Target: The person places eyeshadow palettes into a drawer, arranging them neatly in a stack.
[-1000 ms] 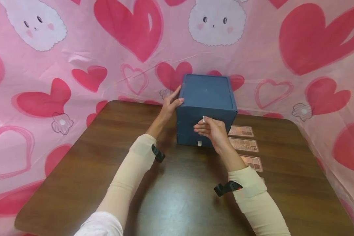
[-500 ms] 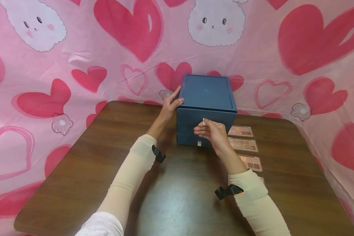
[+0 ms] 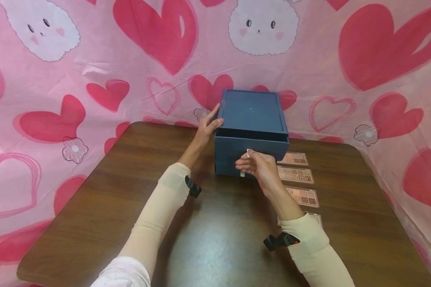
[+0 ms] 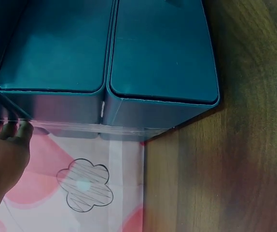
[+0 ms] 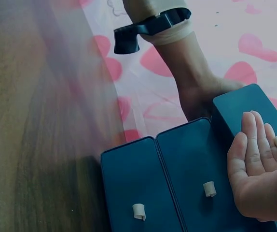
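A blue box of stacked drawers [image 3: 251,109] stands at the back of the table in the head view. Its top drawer [image 3: 230,148] is pulled out a little, with a dark gap behind its front. Between thumb and index finger, my right hand [image 3: 262,169] pinches the drawer's white pull tab [image 3: 249,153]; its other fingers are held out straight. My left hand [image 3: 204,129] rests against the box's left side, thumb at the top edge and fingers extended. In the right wrist view, two lower drawers carry white tabs [image 5: 138,211] and look closed.
Several makeup palettes [image 3: 295,175] lie in a column right of the box, partly behind my right arm. A pink heart-print cloth [image 3: 165,52] hangs directly behind the brown table [image 3: 129,191].
The top drawer has slid out toward me, opening a gap below the box's top. My right hand has moved toward me with its tab. My left hand has stayed put.
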### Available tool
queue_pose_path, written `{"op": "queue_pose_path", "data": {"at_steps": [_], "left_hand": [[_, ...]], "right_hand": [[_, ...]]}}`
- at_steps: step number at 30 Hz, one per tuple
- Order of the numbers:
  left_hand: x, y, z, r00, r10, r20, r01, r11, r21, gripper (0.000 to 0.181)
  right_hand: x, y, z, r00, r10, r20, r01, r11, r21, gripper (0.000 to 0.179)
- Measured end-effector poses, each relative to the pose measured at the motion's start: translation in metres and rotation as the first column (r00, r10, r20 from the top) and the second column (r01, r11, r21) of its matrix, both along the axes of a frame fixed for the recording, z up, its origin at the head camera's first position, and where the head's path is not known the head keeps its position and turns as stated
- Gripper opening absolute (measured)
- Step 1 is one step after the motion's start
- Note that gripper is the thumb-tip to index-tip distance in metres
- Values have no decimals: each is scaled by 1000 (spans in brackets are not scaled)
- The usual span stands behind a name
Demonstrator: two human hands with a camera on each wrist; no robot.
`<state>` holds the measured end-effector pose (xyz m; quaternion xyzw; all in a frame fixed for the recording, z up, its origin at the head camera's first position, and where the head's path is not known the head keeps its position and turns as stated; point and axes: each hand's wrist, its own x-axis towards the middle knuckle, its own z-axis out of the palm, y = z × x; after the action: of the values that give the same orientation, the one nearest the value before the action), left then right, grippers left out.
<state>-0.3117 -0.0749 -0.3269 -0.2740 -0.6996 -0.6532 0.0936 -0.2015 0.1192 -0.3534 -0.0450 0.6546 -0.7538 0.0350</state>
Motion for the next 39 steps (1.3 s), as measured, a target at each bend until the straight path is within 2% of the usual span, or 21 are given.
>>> {"op": "queue_pose_path", "data": {"at_steps": [5,8,16,20,27,33,39], "left_hand": [[-20,0,-17,1000,3,-5,-3,1000,9,67],[-24,0,-22,1000,1,3,-1,1000,20,68],[-24,1,-22,1000,3,-1,-3,999,44,69],[-23,0,-21,1000,0,19,-1,999,47,67],[-22,0,-19,1000,-16,24,15,999,38,67],[-23,0,-22,1000,3,29,-4,999,37,65],[-24,2,-24,999,-12,32,11,999,46,68]], "right_hand": [[7,0,-1,1000,8,-1,-8,1000,-11,32],[11,0,-1,1000,5,-7,-5,1000,-7,33],[20,-1,-1,1000,20,-19,-21,999,-38,33],[24,-1,-2,999,29,-14,-29,998,-52,32],[35,-1,-4,1000,31,1,-31,999,-31,32],[45,-1,-5,999,52,2,-52,998,-29,32],[56,-3,-6,999,51,8,-51,999,-10,33]]}}
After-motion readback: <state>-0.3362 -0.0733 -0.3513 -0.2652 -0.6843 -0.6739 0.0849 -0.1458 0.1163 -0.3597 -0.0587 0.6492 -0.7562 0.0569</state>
